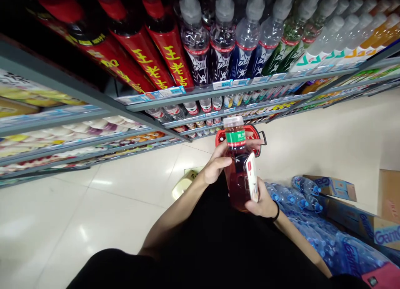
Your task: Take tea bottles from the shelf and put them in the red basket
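I hold a clear bottle of reddish drink [239, 168] upright in front of me, with a green neck label and a pale cap. My left hand [215, 164] wraps round its upper body, fingers closed. My right hand [261, 202] cups the bottom and side, and a black band sits on that wrist. A white and red label hangs loose on the bottle's right side. Behind the bottle, on the floor, stands a red shopping basket [253, 132] with black handles.
Store shelves [200, 95] run across the top and left, packed with red-labelled bottles [168, 51], clear bottles and green ones. Shrink-wrapped water bottle packs [296, 197] and cardboard boxes [343, 189] lie at the right. A pale stool [184, 184] stands on the glossy tiled floor.
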Tool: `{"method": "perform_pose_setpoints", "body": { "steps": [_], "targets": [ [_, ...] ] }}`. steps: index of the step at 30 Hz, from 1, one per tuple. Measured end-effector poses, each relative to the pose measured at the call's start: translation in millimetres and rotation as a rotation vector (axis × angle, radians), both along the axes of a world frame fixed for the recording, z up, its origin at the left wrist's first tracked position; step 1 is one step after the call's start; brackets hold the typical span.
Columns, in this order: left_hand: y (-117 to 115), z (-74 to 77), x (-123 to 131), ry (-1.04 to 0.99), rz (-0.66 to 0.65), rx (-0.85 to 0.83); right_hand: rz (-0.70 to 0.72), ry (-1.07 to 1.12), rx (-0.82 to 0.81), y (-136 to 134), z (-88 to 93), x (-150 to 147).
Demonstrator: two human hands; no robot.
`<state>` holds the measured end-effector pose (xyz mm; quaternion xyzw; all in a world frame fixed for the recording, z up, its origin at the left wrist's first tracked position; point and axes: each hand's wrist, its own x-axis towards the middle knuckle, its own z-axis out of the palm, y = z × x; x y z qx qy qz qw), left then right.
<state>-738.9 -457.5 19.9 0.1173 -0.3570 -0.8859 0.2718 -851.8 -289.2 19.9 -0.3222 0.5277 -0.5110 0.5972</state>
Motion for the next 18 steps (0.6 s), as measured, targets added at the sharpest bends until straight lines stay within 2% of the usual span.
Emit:
{"method": "perform_pose_setpoints", "body": {
  "steps": [3, 8, 11, 13, 15, 18],
  "targets": [
    [-3.4, 2.3, 4.0, -0.05, -0.007, -0.014, 0.008, 0.278, -0.026, -0.1, -4.9, -1.4],
    [-3.2, 1.0, 1.9, -0.042, 0.028, -0.006, 0.039, 0.393, -0.01, -5.3, -4.2, -11.7],
    [-7.4, -0.2, -4.5, -0.056, 0.025, -0.079, 0.04, 0.47, 0.019, -6.1, -3.7, -17.6],
    [-16.3, 1.8, -7.2, -0.087, 0.037, -0.229, 0.029, 0.561, 0.052, -5.5, -4.4, -21.8],
    [-29.8, 5.6, -6.3, -0.17, 0.078, -0.501, 0.022, 0.658, 0.081, -3.8, -6.4, -28.0],
    [-51.5, 9.7, -0.8, -0.408, 0.14, -0.938, 0.049, 0.791, 0.076, 1.0, -13.3, -43.7]
  ]
}}
